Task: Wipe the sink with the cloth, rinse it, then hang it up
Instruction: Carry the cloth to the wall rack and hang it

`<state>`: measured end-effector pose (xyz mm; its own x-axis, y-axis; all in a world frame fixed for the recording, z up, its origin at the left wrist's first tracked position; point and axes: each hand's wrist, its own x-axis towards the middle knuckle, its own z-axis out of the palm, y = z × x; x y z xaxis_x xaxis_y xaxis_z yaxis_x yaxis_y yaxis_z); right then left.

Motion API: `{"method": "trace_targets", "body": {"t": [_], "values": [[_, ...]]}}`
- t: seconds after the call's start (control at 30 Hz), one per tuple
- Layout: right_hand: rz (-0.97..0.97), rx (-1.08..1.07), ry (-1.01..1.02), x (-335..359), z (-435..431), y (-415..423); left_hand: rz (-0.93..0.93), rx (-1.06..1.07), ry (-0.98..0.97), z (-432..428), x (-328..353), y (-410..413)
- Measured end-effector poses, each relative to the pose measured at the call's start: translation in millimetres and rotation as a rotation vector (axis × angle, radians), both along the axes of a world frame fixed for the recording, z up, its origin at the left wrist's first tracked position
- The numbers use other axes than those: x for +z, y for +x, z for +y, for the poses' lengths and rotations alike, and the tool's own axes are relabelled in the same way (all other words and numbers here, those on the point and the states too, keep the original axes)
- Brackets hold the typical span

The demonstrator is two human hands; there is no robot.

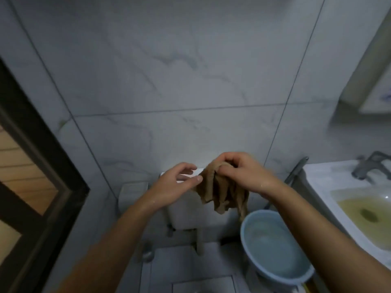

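So both hands are up in front of the tiled wall (169, 60), which is basically bare marble-look tile with lots of free space above and to either side of the hands. The right hand (245, 172) has its grip pinched onto the top of the brown cloth (220, 191), which hangs down bunched and crumpled in mid air, its lowest corner dangling just over the rim of the blue basin (275, 246). The left hand (177, 185) has a loose, released grip, fingers spread, thumb tip right at the left edge of the cloth, touching or nearly, hard to tell with the blur. Directly behind and below the cloth is a white cistern (186, 212) against the wall, so the cloth hangs in front of it, not on it. The basin sits low on the right with water in it, tucked between the cistern and the sink (321, 187). The sink is off on the right edge, white, holding yellowish murky water over the drain (368, 214), with a grey tap (368, 168) at the back. A metal pipe (296, 170) leans between the sink edge and the wall. The left side is boxed in by a dark door frame (42, 166), and a cabinet corner (372, 81) sticks out up on the right
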<state>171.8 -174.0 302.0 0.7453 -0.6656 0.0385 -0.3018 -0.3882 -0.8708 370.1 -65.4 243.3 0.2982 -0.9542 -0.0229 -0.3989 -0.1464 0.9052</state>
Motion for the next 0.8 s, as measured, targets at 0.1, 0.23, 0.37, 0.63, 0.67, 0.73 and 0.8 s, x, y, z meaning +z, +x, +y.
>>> {"method": "trace_targets", "body": {"t": [0.1,0.23,0.37,0.63,0.67,0.73,0.8], "values": [[-0.082,0.042,-0.093,74.5,-16.5,8.0,0.003,-0.040,-0.137,-16.8,62.4,6.4],[-0.133,0.075,-0.187,157.8,-33.1,8.9,-0.050,0.050,-0.322,-25.9,136.0,25.3],[-0.126,0.051,-0.331,220.1,-43.3,9.3,-0.068,0.104,-0.436,-25.4,208.0,32.0],[0.178,0.124,-0.649,274.7,-54.7,1.8,-0.369,0.110,-0.440,-12.2,320.7,44.5],[0.174,0.148,-0.617,280.0,-54.3,-0.1,-0.382,0.096,-0.422,-12.2,328.2,43.4],[0.122,0.163,-0.581,289.9,-54.7,-2.1,-0.423,0.068,-0.395,-12.1,340.2,37.8],[0.034,0.121,-0.584,298.2,-56.0,-1.8,-0.450,-0.001,-0.363,-9.8,348.5,31.8]]}}
